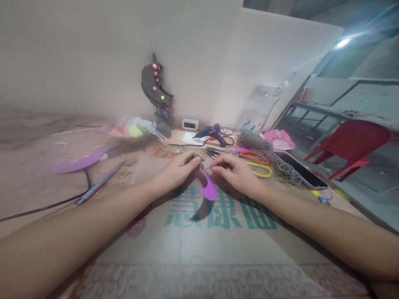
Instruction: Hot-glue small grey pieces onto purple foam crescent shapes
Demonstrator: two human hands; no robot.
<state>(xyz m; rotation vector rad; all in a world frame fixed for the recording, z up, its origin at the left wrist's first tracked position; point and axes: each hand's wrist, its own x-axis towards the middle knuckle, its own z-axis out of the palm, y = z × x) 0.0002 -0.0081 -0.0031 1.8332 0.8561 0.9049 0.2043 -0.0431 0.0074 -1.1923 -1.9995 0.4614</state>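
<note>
A purple crescent-shaped cutout [209, 189] hangs tilted over the board, its upper end grey as if wound with yarn. My left hand [183, 168] pinches that upper end between thumb and fingers. Just to the right, my right hand [233, 170] has its thumb and forefinger pressed together near the cutout; anything thin between them is too small to make out. Beyond the right hand lies a loose heap of grey yarn [254, 142], with strands trailing toward a phone [301, 169].
Orange-handled [254, 156] and yellow-handled tools [260, 169] lie behind my right hand. A blue glue gun [212, 133], small clock [190, 124] and clear jug [260, 106] stand along the wall. A bowl [129, 137], purple sheet [81, 162] and grey stick [101, 182] are left. A decorated crescent [151, 85] hangs above.
</note>
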